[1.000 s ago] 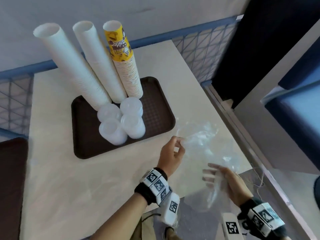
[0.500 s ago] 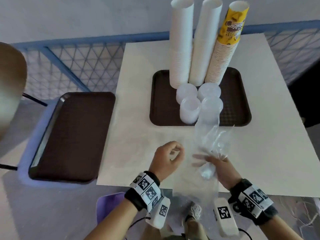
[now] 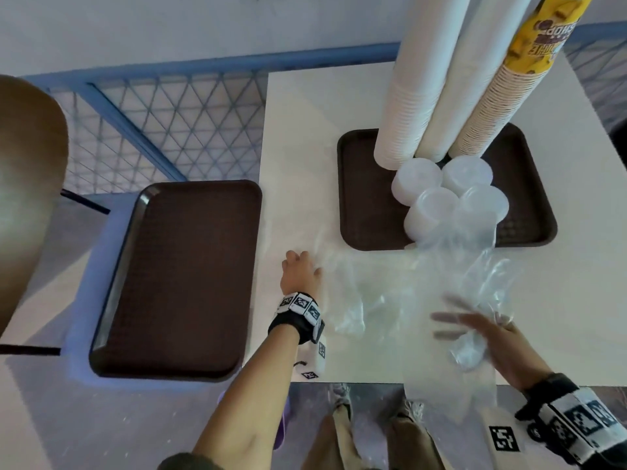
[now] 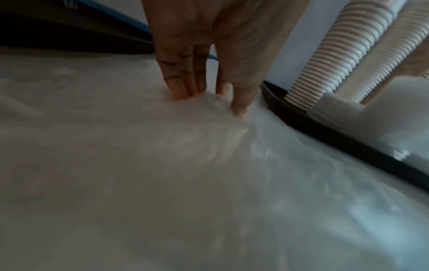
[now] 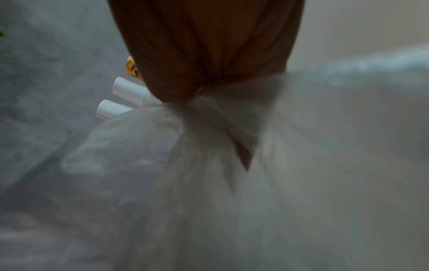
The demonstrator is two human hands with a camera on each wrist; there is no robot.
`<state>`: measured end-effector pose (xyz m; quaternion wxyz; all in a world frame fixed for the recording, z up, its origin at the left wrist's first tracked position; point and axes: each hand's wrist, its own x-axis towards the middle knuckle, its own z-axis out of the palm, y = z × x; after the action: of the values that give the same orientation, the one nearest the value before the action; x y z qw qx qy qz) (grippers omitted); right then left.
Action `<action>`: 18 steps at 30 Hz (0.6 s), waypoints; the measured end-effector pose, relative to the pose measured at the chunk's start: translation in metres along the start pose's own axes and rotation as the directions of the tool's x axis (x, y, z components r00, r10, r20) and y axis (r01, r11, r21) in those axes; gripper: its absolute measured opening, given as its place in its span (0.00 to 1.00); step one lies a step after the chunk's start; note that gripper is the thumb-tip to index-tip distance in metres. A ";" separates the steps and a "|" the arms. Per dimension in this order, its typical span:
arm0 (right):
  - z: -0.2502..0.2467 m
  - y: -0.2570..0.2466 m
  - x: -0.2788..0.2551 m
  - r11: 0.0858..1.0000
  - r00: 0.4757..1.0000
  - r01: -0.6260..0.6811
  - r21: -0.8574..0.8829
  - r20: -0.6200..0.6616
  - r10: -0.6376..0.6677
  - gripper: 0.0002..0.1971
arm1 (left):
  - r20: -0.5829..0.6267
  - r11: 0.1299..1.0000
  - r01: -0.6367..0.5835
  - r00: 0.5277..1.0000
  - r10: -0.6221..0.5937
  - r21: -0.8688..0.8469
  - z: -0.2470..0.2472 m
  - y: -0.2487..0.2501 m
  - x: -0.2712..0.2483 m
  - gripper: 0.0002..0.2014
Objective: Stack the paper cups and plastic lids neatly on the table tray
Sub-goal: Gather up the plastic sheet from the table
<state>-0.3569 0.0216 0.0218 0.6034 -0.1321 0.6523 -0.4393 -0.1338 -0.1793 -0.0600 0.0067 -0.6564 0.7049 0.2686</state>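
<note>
On the brown table tray [image 3: 366, 205] stand three tall cup stacks: two white paper cup stacks [image 3: 417, 96] and one topped by a yellow printed cup [image 3: 532, 39]. Several short stacks of clear plastic lids [image 3: 431, 208] sit in front of them. A crumpled clear plastic bag [image 3: 441, 276] lies on the table against the tray's near edge. My left hand [image 3: 300, 273] is at the bag's left end, its straight fingertips [image 4: 183, 89] pressing on the film. My right hand [image 3: 481, 337] grips the bag's bunched part [image 5: 209, 117] near the table's front edge.
A second brown tray [image 3: 176, 276] lies on a blue seat left of the table. A brown chair back [image 3: 27, 184] is at the far left, and a blue mesh railing [image 3: 169, 123] runs behind. Loose bag film hangs over the table's front edge [image 3: 451, 395].
My left hand has gone forward and left, down onto the film on the table. The bag now lies stretched out between my two hands. The cups and lids have not moved.
</note>
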 end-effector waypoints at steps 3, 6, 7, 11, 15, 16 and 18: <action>0.001 0.003 -0.004 1.000 1.000 -0.004 0.017 -0.026 0.004 0.16 | -0.057 0.988 0.026 0.998 -0.035 -0.154 -0.002 -0.008 0.006 0.08; 0.000 0.003 -0.006 1.000 0.999 -0.006 0.017 -0.041 0.006 0.16 | -0.129 0.926 -0.011 0.991 -0.041 -0.377 -0.015 -0.018 0.006 0.04; -0.001 0.003 -0.008 1.000 0.999 -0.004 0.016 -0.046 0.005 0.17 | -0.161 0.890 -0.064 0.987 -0.010 -0.450 -0.023 -0.020 0.003 0.02; -0.009 0.002 -0.016 1.000 0.998 -0.006 0.030 -0.064 0.008 0.17 | -0.114 0.730 -0.337 0.934 0.338 -0.594 -0.064 -0.018 -0.022 0.11; -0.019 0.004 -0.026 0.999 0.996 0.006 0.054 -0.086 -0.001 0.17 | 0.097 0.693 -0.537 0.753 0.651 -0.482 -0.081 -0.002 -0.036 0.05; -0.021 0.005 -0.028 0.998 0.996 0.009 0.056 -0.094 -0.004 0.17 | 0.144 0.690 -0.562 0.719 0.680 -0.455 -0.079 0.005 -0.037 0.05; -0.025 0.007 -0.033 0.998 0.994 0.023 0.056 -0.106 -0.017 0.17 | 0.230 0.679 -0.632 0.646 0.728 -0.372 -0.068 0.017 -0.038 0.02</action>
<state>-0.3687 0.0591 0.0362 0.5671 -0.0979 0.6690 -0.4704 -0.1215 -0.1708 0.0181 -0.0521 -0.2742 0.8453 0.4557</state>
